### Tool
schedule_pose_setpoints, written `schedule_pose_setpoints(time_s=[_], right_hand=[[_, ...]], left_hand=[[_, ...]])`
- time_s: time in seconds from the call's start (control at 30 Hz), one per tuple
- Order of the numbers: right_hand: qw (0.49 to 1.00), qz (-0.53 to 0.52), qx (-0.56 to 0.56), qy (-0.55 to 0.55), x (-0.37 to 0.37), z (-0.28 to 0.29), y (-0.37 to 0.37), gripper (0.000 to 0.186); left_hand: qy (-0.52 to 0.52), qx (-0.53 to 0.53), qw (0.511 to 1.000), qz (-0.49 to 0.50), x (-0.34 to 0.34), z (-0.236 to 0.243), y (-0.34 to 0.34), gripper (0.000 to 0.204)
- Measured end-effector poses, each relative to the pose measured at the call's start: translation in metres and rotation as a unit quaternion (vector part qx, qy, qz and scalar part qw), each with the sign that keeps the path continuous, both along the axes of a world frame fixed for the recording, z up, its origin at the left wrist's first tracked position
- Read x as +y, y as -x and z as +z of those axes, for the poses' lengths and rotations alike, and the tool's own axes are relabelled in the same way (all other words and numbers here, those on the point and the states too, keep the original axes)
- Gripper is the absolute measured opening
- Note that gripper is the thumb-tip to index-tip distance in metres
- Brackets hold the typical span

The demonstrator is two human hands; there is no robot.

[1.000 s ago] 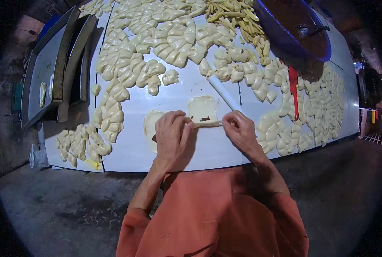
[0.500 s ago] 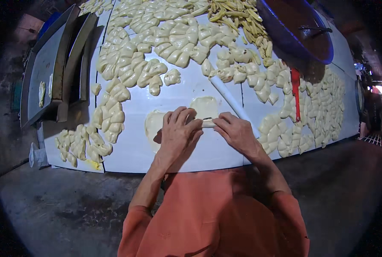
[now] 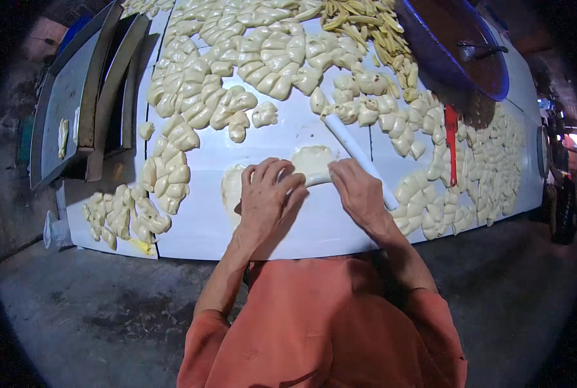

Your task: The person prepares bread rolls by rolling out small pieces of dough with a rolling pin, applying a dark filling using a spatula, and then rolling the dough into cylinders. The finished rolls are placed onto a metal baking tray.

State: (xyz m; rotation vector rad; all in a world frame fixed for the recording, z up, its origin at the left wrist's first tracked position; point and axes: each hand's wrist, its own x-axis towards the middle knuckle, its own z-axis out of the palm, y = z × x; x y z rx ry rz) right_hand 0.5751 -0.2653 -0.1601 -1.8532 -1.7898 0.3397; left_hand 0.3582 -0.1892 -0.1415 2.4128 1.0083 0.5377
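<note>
A flat piece of pale dough [image 3: 311, 156] lies on the white table in front of me, its near edge folded into a short roll. My left hand [image 3: 270, 194] bends its fingers over the left end of that roll. At the right end, my right hand [image 3: 359, 193] holds the dough with its fingertips pressed together. Another flattened dough piece [image 3: 231, 185] is partly covered by my left hand. Beyond my right hand, a white rolling pin [image 3: 353, 152] lies aslant.
Many dough lumps [image 3: 266, 61] spread over the table [image 3: 191, 226]. Peeled, banana-like strips [image 3: 372, 32] are heaped at the back. A blue basin [image 3: 460, 64] of brown filling stands far right, near a red-handled tool [image 3: 451, 145]. Metal trays [image 3: 62, 110] stand at left.
The near edge of the dough has been rolled away from me, covering a dark bit of filling that showed before. My right hand has shifted slightly up and right.
</note>
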Motion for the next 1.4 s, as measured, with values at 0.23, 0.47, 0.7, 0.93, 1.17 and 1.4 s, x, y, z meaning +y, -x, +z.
schedule_pose_setpoints(time_s=[0.23, 0.47, 0.7, 0.93, 1.17, 1.4], right_hand=[[0.997, 0.068, -0.026, -0.031, 0.001, -0.009, -0.013, 0.02], [0.996, 0.066, -0.055, -0.017, 0.002, -0.005, -0.008, 0.029], [0.995, 0.07, -0.046, -0.058, 0.013, 0.009, -0.002, 0.057], [0.981, 0.112, -0.157, 0.002, 0.023, -0.002, -0.008, 0.07], [0.988, 0.14, -0.055, -0.045, 0.013, -0.006, -0.019, 0.036], [0.995, 0.066, -0.065, -0.049, 0.014, 0.002, -0.008, 0.029]], left_hand=[[-0.003, -0.027, 1.0, 0.015, 0.007, 0.0, 0.0, 0.019], [-0.02, -0.026, 0.999, -0.007, 0.005, -0.006, -0.004, 0.02], [-0.007, 0.062, 0.997, -0.041, 0.013, -0.003, -0.006, 0.061], [-0.069, 0.155, 0.984, -0.054, 0.022, -0.008, -0.016, 0.084], [-0.035, 0.046, 0.993, -0.098, 0.03, -0.008, -0.005, 0.035], [-0.039, -0.063, 0.997, 0.01, 0.029, -0.001, -0.005, 0.014]])
